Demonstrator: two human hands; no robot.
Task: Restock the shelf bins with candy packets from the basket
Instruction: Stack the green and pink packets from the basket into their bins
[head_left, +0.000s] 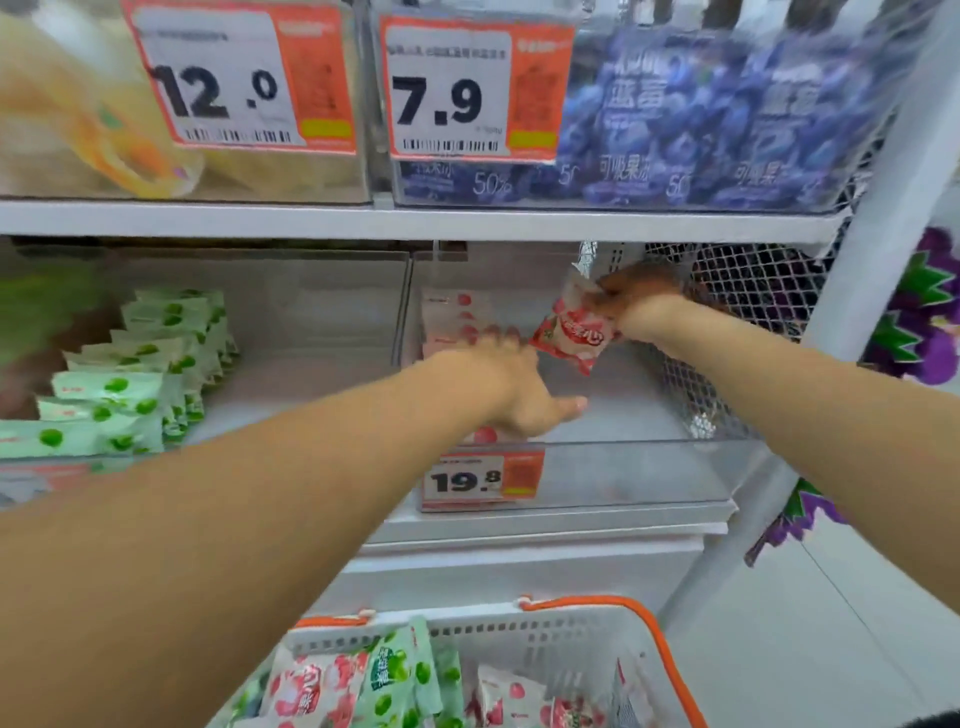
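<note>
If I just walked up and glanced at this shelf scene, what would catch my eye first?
Probably the right hand holding a red-and-white candy packet over the clear bin tagged 19.8, with the left hand reaching in beside it. Next, the big orange price tags above, and the orange-rimmed basket of packets below.
</note>
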